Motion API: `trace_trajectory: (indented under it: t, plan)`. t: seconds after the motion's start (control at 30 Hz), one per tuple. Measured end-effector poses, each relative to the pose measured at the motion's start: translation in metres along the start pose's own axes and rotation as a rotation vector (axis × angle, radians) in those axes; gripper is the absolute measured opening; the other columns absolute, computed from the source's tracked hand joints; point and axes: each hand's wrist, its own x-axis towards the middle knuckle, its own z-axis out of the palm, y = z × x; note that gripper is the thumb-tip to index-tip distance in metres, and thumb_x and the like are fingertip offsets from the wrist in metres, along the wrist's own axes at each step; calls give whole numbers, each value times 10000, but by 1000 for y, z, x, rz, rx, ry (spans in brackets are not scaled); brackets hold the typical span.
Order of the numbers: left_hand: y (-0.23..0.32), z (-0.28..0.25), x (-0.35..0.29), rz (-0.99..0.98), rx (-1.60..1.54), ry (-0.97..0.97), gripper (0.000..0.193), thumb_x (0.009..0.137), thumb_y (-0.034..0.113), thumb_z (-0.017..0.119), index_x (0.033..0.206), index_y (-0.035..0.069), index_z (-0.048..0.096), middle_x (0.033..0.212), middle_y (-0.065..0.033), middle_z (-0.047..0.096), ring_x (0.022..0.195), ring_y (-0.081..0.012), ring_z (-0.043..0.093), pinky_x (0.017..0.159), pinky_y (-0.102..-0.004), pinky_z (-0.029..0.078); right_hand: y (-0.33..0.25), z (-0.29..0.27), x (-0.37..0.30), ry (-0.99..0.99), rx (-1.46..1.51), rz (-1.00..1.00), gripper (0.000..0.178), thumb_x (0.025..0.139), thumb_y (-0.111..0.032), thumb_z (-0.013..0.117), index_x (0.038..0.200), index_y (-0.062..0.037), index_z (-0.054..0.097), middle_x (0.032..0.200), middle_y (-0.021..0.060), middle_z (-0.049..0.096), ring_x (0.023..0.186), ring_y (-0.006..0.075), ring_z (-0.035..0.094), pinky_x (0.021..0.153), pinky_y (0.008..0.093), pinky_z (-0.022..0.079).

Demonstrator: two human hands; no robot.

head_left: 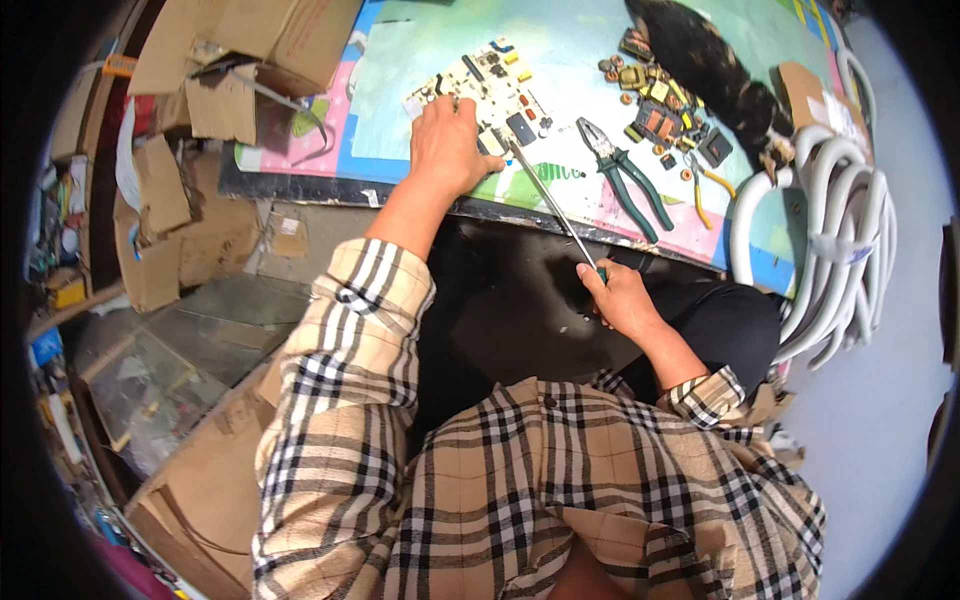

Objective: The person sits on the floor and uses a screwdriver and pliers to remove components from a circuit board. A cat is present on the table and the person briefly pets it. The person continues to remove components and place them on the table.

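Note:
A pale circuit board [527, 97] carrying many small parts lies on the table near its front edge. My left hand [445, 145] presses on its left side, with the thumb at the near edge. In my right hand [622, 298] is a long screwdriver [553, 200], gripped by its handle, which the fingers mostly cover. Its steel shaft slants up to the left, and the tip meets the near side of the board beside a dark block-shaped part. Green-handled pliers [627, 180] lie to the right of the board, jaws partly apart.
Beyond the pliers sits a pile of loose electronic parts [660, 115], with small yellow-handled cutters [708, 190] nearby. A dark-furred cat [705, 65] lies at the table's far right. Coiled white hose [835, 220] stands at the right edge. Cardboard boxes [250, 45] crowd the left.

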Motion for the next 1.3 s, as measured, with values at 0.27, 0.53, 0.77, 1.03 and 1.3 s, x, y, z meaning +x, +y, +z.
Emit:
trace_trajectory:
  t: [0.27,0.53,0.77,1.03,1.3]
  plan:
    - [7,11,11,69,115,-196,445,694,323,831,947,-2,661,1004,-177,646,1010,-342,613,879,-448,488,-19,14,5,-19,-99,129,531,983,-456,509,964,64,618,877,307,661,902,485,634,806,521,503]
    - [22,-7,24,65,157,-316,403,792,327,753,984,-19,677,1036,-215,652,1017,-370,622,902,-442,494,-27,3,4,-147,65,183,526,999,-419,470,858,64,624,752,241,663,743,400,673,688,477,539]
    - [-2,-2,37,61,12,-415,415,800,349,746,947,-34,686,983,-242,676,970,-387,648,868,-453,500,-33,-4,4,-259,187,226,487,1011,-411,462,855,40,559,604,135,617,458,224,611,441,351,487]
    - [-6,2,36,54,-9,-348,504,764,412,756,1022,-19,714,952,-234,704,939,-368,675,844,-426,514,-26,-4,10,-258,143,200,542,1001,-416,444,769,51,593,594,143,616,505,272,638,490,388,532]
    - [18,-10,62,-55,161,-524,596,756,528,735,1036,2,722,1088,-194,700,1045,-335,660,903,-405,515,-32,-14,7,-405,431,321,486,1010,-449,434,823,-9,521,630,100,562,437,183,523,395,328,428]
